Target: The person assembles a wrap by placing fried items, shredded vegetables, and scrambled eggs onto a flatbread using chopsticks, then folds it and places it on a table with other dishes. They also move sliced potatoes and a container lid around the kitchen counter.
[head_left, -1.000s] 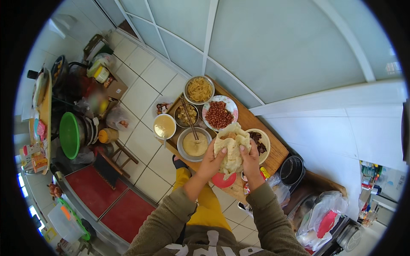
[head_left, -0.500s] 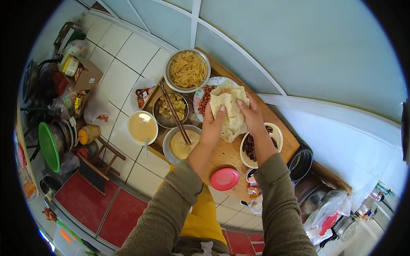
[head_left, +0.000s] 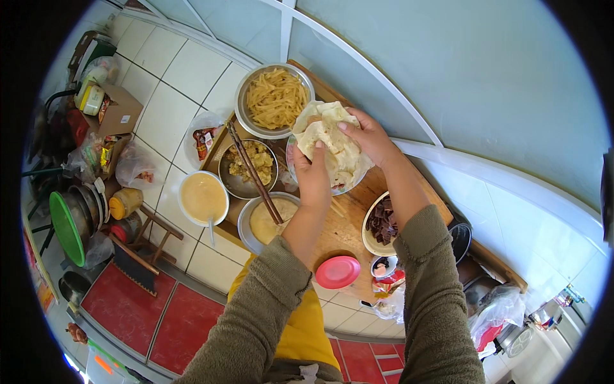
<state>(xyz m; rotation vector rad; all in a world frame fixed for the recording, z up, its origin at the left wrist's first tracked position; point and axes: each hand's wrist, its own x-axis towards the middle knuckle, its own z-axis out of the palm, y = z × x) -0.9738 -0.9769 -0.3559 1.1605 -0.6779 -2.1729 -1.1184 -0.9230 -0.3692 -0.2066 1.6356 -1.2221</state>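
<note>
A pale, floppy flatbread (head_left: 329, 137) is folded between my two hands, held up above the wooden table. My left hand (head_left: 312, 179) grips its near left side, thumb on top. The right hand (head_left: 371, 141) holds its far right side, also with the thumb on top. Underneath is a floral-rimmed plate (head_left: 290, 157), mostly hidden by the bread and hands. A metal bowl of yellow strips (head_left: 278, 96) sits just beyond to the left. Whether the bread has anything folded inside, I cannot tell.
Long chopsticks (head_left: 256, 173) lie across a bowl of yellow chunks (head_left: 242, 182) and a batter bowl (head_left: 246, 224). A white bowl with a spoon (head_left: 204, 198) stands left. Dark pieces (head_left: 382, 221) fill a cream bowl, near a pink plate (head_left: 338, 272). Glass panels (head_left: 448, 70) rise behind.
Both hands have shifted slightly left with the flatbread, which now tilts and covers the reddish nuts or beans seen on the plate before. The view has shifted a little.
</note>
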